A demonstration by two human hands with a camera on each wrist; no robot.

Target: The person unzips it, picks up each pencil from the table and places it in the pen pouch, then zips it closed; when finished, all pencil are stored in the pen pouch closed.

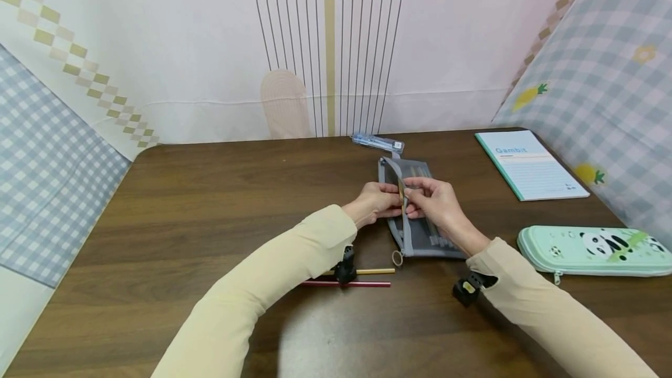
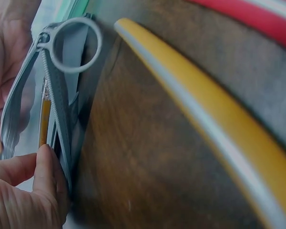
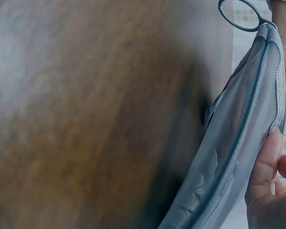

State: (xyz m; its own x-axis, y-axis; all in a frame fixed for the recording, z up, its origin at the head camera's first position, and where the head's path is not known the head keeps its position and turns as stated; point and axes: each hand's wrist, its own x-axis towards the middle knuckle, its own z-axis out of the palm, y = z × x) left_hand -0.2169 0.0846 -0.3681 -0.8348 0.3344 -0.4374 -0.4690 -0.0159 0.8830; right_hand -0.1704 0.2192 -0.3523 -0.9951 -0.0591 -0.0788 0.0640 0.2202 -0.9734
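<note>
A grey mesh zip pouch (image 1: 436, 244) lies on the table with its zipped edge parted. At that opening my left hand (image 1: 374, 203) pinches a slim gold pencil (image 2: 45, 119), whose silvery end stands between the two zip edges. My right hand (image 1: 438, 206) grips the pouch's other edge between thumb and fingers; the right wrist view shows the thumb (image 3: 267, 164) against the grey fabric. From the zip's near end hangs a ring pull (image 2: 99, 47). Near my left wrist lie another gold pencil (image 1: 375, 271) and a red pencil (image 1: 367, 284), partly hidden by the wrist camera.
Behind the pouch is a slim blue clear packet (image 1: 378, 143). To the right are a white notebook (image 1: 535, 168) with a green spine and a mint panda pencil case (image 1: 593, 249). Cloth hangings border the brown table (image 1: 210, 203) at the back and sides.
</note>
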